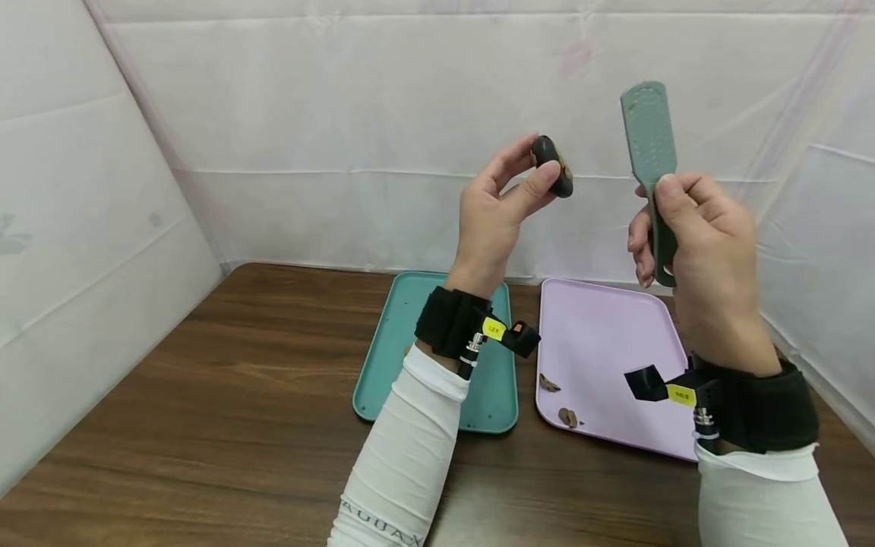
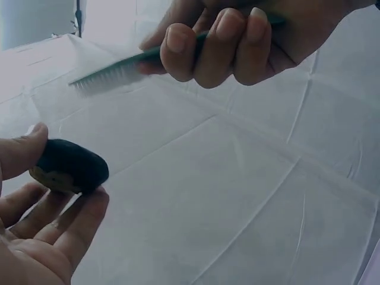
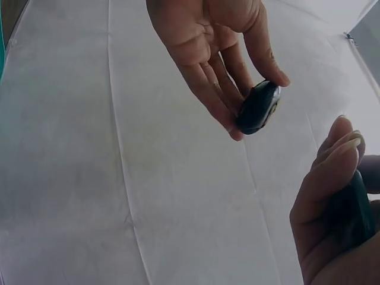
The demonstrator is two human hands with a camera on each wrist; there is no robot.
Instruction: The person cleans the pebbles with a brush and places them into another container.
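Both trays (image 1: 410, 342) show only from the head; left hand (image 1: 495, 209) pinches a stone (image 1: 552, 165), right hand (image 1: 697, 235) grips a brush (image 1: 649, 144).

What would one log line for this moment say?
left hand: pinches dark stone | right hand: grips green paddle brush upright | apart, above teal tray, pink tray

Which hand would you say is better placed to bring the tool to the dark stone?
Probably the right hand: it grips the green rasp upright beside the dark stone, which the left hand pinches.

Even, bright diffuse light in head view, soft shadows, wrist views dimmer, bluish, slightly blurred
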